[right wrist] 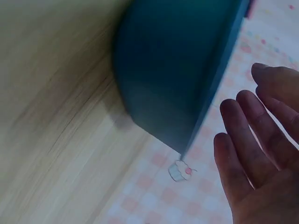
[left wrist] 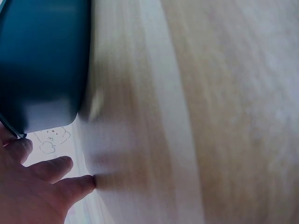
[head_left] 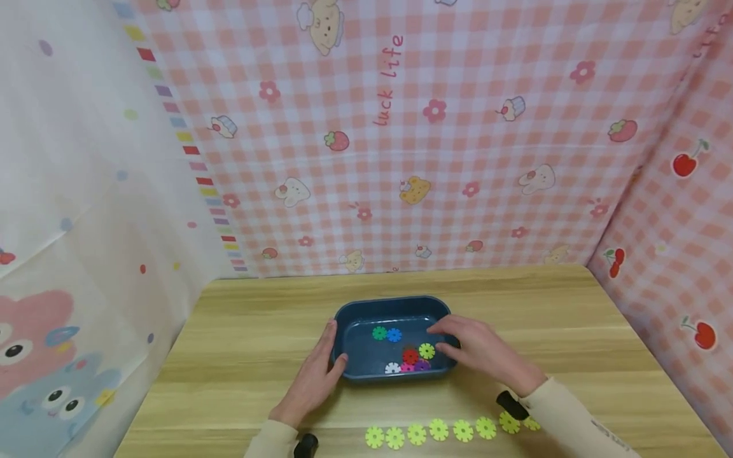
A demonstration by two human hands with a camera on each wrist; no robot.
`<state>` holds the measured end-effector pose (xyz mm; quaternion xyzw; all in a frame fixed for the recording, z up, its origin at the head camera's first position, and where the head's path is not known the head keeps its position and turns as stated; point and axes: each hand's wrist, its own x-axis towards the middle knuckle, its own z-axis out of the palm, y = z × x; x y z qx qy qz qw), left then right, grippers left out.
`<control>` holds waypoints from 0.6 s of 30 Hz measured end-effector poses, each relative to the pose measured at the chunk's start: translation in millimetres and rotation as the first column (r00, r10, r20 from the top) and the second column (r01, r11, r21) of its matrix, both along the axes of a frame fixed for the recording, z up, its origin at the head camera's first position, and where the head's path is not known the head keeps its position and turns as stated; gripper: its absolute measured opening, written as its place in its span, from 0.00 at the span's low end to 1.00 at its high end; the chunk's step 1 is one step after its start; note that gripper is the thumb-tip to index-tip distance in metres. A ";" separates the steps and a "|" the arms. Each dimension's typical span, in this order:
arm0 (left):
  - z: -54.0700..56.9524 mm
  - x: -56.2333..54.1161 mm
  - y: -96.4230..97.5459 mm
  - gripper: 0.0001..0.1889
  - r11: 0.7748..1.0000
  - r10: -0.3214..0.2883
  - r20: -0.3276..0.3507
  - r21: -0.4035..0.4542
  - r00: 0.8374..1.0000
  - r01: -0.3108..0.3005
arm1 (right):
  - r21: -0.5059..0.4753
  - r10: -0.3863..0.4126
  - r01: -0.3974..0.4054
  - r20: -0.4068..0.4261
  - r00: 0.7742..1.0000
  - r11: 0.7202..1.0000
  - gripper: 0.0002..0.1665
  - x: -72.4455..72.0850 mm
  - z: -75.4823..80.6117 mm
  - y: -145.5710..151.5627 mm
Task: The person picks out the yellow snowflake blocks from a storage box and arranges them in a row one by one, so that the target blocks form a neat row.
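Observation:
A dark blue tray point(head_left: 366, 376) sits on the wooden table, holding several small notched plastic discs. A green disc point(head_left: 379, 333) and a blue disc point(head_left: 394, 334) lie toward its back. Near the front right are a red disc point(head_left: 410, 355), a yellow disc point(head_left: 426, 350), a white disc point(head_left: 392, 368), a pink disc point(head_left: 407, 367) and a purple disc point(head_left: 422, 366). My left hand point(head_left: 314, 380) rests against the tray's left side, its fingers extended and spread. Over the right rim reaches my right hand point(head_left: 482, 348), fingers loosely bent, thumb apart, holding nothing.
A row of several yellow-green discs point(head_left: 438, 429) lies along the front of the table point(head_left: 240, 343); my right sleeve overlaps its right end. Behind the table hangs a pink checked cloth point(head_left: 372, 210), with a printed white cloth point(head_left: 103, 191) on the left.

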<state>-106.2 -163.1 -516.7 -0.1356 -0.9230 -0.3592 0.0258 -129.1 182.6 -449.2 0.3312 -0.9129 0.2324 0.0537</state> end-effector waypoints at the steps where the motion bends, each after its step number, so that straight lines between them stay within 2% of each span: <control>1: 0.1 0.1 0.3 0.38 1.000 -0.004 -0.005 -0.002 1.000 0.004 | 0.014 0.012 -0.012 0.015 1.000 1.000 0.15 -3.8 -1.7 -2.6; 8: -0.7 0.1 0.5 0.38 1.000 0.006 0.028 -0.001 1.000 -0.006 | 0.095 0.079 -0.086 0.075 0.994 0.992 0.17 -23.7 -15.6 -13.1; 18: -0.3 -0.5 -0.4 0.38 1.000 0.002 0.014 0.003 1.000 -0.002 | 0.206 0.100 -0.122 0.116 0.988 0.971 0.19 -32.8 -22.0 -29.8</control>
